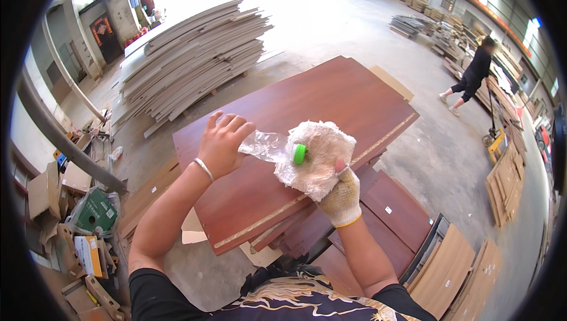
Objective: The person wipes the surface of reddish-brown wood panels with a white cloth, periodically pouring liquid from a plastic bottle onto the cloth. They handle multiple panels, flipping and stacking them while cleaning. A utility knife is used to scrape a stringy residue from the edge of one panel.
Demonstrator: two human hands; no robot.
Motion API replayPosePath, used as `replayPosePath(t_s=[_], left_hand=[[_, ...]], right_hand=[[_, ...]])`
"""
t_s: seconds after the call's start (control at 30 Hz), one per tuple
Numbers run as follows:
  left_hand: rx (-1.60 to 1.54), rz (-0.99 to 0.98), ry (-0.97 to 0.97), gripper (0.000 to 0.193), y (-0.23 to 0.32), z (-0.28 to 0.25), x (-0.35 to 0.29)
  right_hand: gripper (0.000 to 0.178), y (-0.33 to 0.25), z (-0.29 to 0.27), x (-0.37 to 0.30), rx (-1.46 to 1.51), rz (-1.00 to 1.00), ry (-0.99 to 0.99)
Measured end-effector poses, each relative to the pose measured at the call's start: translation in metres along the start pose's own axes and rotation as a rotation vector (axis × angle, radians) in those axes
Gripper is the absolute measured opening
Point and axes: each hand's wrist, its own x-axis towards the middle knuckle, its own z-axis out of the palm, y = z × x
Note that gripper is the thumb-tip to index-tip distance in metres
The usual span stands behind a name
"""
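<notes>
My bare left hand point(223, 142), with a bangle at the wrist, is closed around the base of a clear plastic bottle point(266, 146). The bottle lies tilted on its side, and its green cap point(300, 154) points at a whitish, fluffy cloth point(322, 167). Whether the cap touches the cloth I cannot tell. In a knitted work glove with bare fingertips, my right hand point(341, 196) grips the cloth's lower right edge, thumb on top. Both hands are over a reddish-brown wood panel point(295, 102) that tops a stack of boards.
A tall stack of grey boards point(195, 55) stands beyond on the left. More brown panels point(393, 214) lean at my right. Cardboard boxes and scraps point(44, 197) crowd the left side. At the far right a person point(475, 70) in dark clothes pulls a yellow pallet truck point(497, 145).
</notes>
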Motion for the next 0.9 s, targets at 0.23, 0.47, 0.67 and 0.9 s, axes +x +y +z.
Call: replayPosePath(t_s=[0.23,0.47,0.67,0.9], left_hand=[[-0.774,-0.609,0.17,0.061,-0.02,0.043,-0.027],[-1.225,-0.662,0.239,0.082,-0.057,0.061,-0.058],[-0.423,-0.535,-0.295,0.104,-0.061,0.058,-0.079],[-0.262,-0.503,-0.342,0.119,-0.048,0.036,-0.085]], right_hand=[[0.07,-0.024,-0.014,-0.023,-0.065,-0.126,0.119],[0.051,-0.012,-0.01,-0.09,-1.132,-0.123,-0.188],[0.066,0.139,0.073,-0.13,-1.988,-0.316,-0.804],[0.055,0.129,0.069,-0.136,-1.996,-0.349,-0.397]])
